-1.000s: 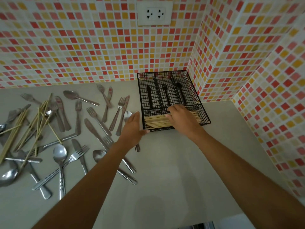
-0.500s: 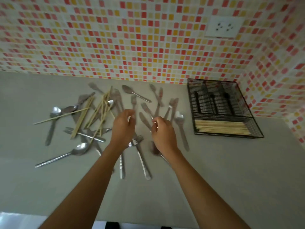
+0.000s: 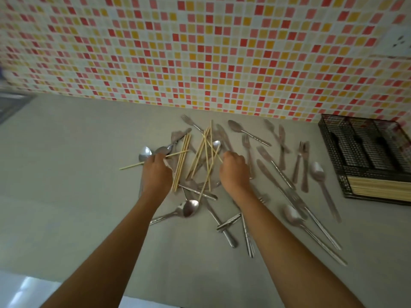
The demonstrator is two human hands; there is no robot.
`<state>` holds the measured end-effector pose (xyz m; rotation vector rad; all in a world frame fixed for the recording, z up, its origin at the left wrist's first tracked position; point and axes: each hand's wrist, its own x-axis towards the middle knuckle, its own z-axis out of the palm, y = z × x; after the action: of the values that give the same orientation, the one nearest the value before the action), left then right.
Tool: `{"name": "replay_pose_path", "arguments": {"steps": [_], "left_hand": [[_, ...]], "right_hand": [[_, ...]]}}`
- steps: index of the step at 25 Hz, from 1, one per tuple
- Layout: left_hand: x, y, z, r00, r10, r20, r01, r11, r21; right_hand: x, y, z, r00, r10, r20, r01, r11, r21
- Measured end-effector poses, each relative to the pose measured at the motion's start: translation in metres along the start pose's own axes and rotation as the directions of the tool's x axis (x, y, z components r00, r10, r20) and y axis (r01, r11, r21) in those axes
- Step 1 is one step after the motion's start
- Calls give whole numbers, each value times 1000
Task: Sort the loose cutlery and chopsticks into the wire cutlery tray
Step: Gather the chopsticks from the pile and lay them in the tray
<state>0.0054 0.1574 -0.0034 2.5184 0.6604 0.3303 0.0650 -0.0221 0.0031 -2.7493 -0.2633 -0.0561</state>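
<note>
Both hands have moved apart and further up into the pile since half a second ago, and the view has swung so that the wire cutlery tray [image 3: 333, 152] now sits at the right edge of the frame, partly cut off.

The left hand [image 3: 155, 172] lies palm down at the left side of the pile. Its fingers [image 3: 156, 157] are curled over a single chopstick [image 3: 131, 166] that lies across the surface [image 3: 77, 174] and sticks out on both sides of the hand. Whether they pinch it or only touch it cannot be told. The right hand [image 3: 234, 170] is near the middle of the frame, knuckles up, fingers curled under at the lower ends of the loose chopsticks [image 3: 205, 152]. Their tips are hidden, so the grip cannot be told.

Between the hands, more chopsticks [image 3: 182, 163] lie crossed over steel cutlery. A spoon [image 3: 145, 152] rests just above the left hand, and another spoon [image 3: 191, 207] lies below, between the forearms. Forks [image 3: 245, 141], knives [image 3: 266, 172] and a further spoon [image 3: 318, 172] are scattered to the right, toward the tray.

The tray's lower compartment holds a flat bundle of sorted chopsticks [image 3: 378, 185]; black cutlery [image 3: 364, 150] lies in the upper compartments. A mosaic tile wall [image 3: 200, 52] fills the top of the frame.
</note>
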Motion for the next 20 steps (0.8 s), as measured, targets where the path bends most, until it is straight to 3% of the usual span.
{"name": "replay_pose_path", "arguments": {"steps": [4,9,13,20], "left_hand": [[36,-23,2,988,99,117,-117,980,162],[64,-32,5,957,184,225,-263,879,398],[75,-35,11,921,300,247,-384,796,468],[82,-24,10,887,339,314,-460,713,530]], "right_hand": [[13,-8,19,998,37,43,-30,989,-145],[22,-11,23,994,81,69,-65,978,-200],[21,-11,12,982,175,74,-160,971,-176],[4,-11,-7,964,238,122,-212,958,-194]]}}
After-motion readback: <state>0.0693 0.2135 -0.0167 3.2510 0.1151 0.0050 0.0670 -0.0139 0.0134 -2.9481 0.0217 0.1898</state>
